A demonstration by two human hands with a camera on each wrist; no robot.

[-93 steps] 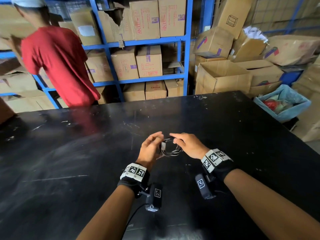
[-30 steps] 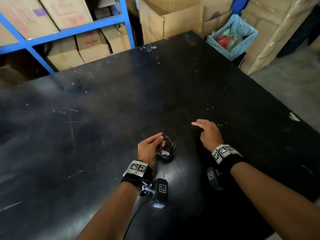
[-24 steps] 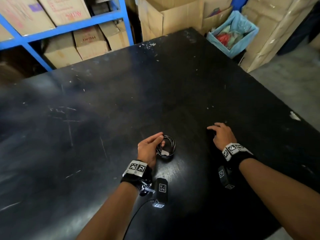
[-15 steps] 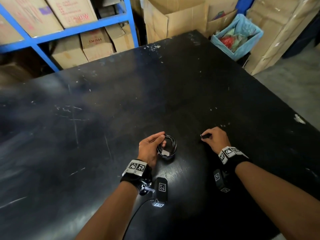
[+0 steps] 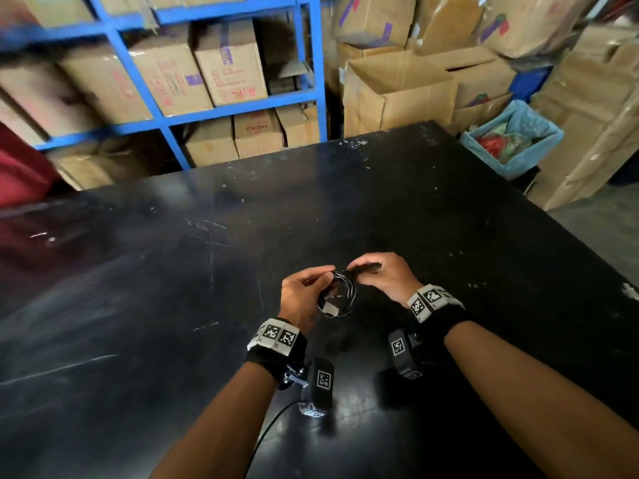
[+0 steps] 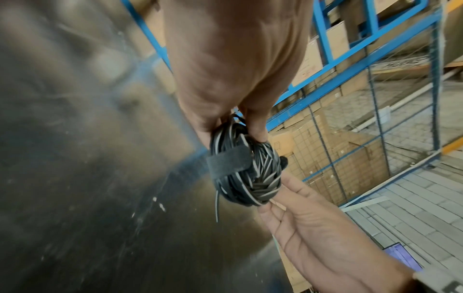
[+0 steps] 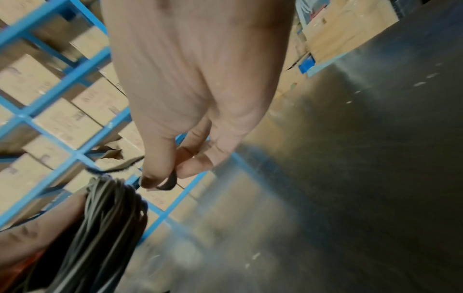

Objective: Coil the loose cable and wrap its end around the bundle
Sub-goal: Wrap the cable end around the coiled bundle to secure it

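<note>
- Black table [image 5: 173, 305] below; work is held just above it, near the front edge.
- Cable coil [image 5: 337, 297] sits between both hands, already bundled.
- Left hand [image 5: 301, 295] pinches the coil rim; keep that hold firm so loops don't spring.
- Right hand [image 5: 383, 276] pinches a dark strap [image 7: 168, 183]; best pulled snug across the strands.
- Strap band [image 6: 229, 161] crosses the bundle.

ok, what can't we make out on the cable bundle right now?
- Head view: the strap is blurred and half covered by the right hand.
- Left wrist view: the left hand covers the top of the cable bundle.
- Right wrist view: the bundle is blurred and cut off by the lower left edge.
</note>
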